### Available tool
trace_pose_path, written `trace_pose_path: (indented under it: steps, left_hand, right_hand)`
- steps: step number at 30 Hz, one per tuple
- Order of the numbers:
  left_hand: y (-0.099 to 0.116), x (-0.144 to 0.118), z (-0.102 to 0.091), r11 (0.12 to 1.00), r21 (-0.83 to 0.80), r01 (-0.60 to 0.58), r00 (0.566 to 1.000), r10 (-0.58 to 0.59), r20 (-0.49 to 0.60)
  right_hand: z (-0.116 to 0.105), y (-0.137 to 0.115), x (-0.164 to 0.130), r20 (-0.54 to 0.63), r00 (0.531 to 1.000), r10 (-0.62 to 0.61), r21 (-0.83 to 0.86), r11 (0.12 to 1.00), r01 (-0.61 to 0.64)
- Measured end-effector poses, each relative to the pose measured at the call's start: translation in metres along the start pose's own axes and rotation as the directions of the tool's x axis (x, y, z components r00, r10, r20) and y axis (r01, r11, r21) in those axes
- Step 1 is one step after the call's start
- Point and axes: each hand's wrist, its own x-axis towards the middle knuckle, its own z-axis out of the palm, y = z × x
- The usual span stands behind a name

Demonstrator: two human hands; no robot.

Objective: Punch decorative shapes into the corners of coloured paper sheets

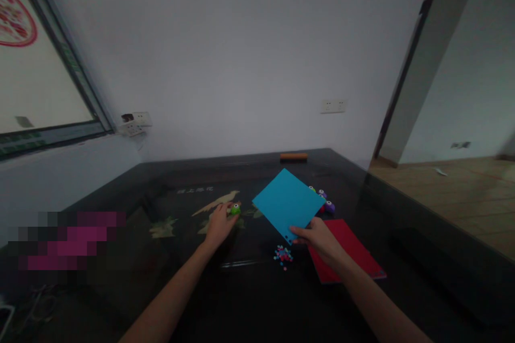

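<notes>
My left hand (219, 221) has its fingers closed on a small green hole punch (235, 209) with a big round eye, held just over the dark table. A square blue sheet of paper (286, 201) is pinched by its near edge in my right hand (316, 237), raised and tilted. Small dark holes show at the sheet's near corner. Below that corner lies a little heap of pink and blue paper dots (283, 254). Under my right forearm rests a red stack of paper (350, 252). Several coloured punches with eyes (329, 206) sit partly hidden behind the blue sheet.
The glossy dark table (245, 300) has a printed bird and leaves on its surface. An orange-brown bar-shaped object (293, 157) lies at the far edge, near the wall. A long black object (446, 273) lies at the right. Cables (40, 303) are at the lower left.
</notes>
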Motion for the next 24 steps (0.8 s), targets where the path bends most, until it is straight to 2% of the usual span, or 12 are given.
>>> trace_pose_path:
  steps: [6,12,19,24]
  left_hand:
    - [0.006,0.011,0.008,0.997,0.072,0.022,1.0,-0.022,-0.001]
    - [0.003,0.01,0.007,0.999,0.006,0.051,0.999,-0.051,-0.016]
    - [0.01,0.007,0.006,0.967,-0.239,0.092,0.993,-0.106,-0.046]
    - [0.029,0.004,0.004,0.862,-0.482,0.159,0.985,-0.175,0.014]
  right_hand:
    - [-0.001,-0.004,-0.001,0.021,1.0,-0.008,-0.009,1.0,0.008]
    - [-0.001,-0.001,0.001,0.02,1.0,-0.022,-0.017,1.0,0.022]
    - [0.002,-0.003,-0.003,0.054,0.998,-0.035,-0.039,0.999,0.037]
    - [0.003,-0.002,-0.004,0.062,0.998,-0.027,-0.055,0.998,0.03]
